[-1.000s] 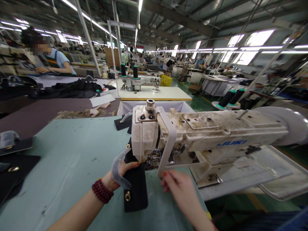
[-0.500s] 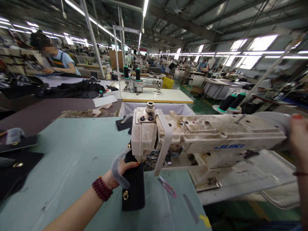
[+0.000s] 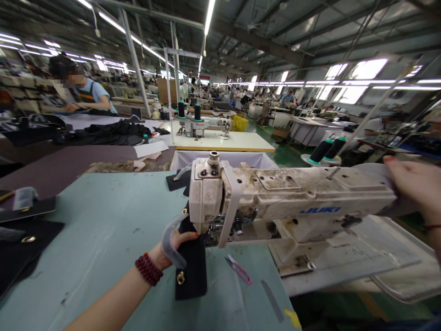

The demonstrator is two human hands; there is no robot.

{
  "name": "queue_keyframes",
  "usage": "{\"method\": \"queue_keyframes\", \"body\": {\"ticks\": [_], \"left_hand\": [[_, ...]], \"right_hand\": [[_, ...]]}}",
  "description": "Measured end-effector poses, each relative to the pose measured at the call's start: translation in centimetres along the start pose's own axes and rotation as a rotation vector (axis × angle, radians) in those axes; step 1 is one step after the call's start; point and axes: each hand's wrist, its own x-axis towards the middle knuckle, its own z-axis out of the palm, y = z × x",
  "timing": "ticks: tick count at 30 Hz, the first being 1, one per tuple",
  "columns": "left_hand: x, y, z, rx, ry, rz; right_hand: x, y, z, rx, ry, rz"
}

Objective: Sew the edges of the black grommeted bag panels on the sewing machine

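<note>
Right hand [image 3: 413, 181] shifted onto the Juki machine [image 3: 292, 197], fingers spread; left fingers [image 3: 184, 235] grip black bag panel [image 3: 191, 276].

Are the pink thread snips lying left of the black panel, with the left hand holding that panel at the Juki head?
No: the pink-handled thread snips lie right of the black panel, as the head view shows. The left hand does hold that panel at the Juki sewing machine head.

Pink thread snips [image 3: 238, 270] on teal tabletop [image 3: 103, 257]
</note>
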Motion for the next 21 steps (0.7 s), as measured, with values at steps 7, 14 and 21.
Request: {"method": "queue_keyframes", "body": {"ticks": [7,14,21], "left_hand": [[0.0,0.0,-0.1,-0.019,-0.010,-0.071],[-1.6,-1.9,0.4,0.047,0.062,-0.036],[-2.6,-9.0,-0.4,0.751,0.432,0.473]], "right_hand": [[-12.3,0.5,5.6,0.372,0.431,0.235],[-18.1,-1.3,3.6,0.516,0.579,0.089],[-35.0,-17.2,1.5,1.026,-0.849,-0.277]]}}
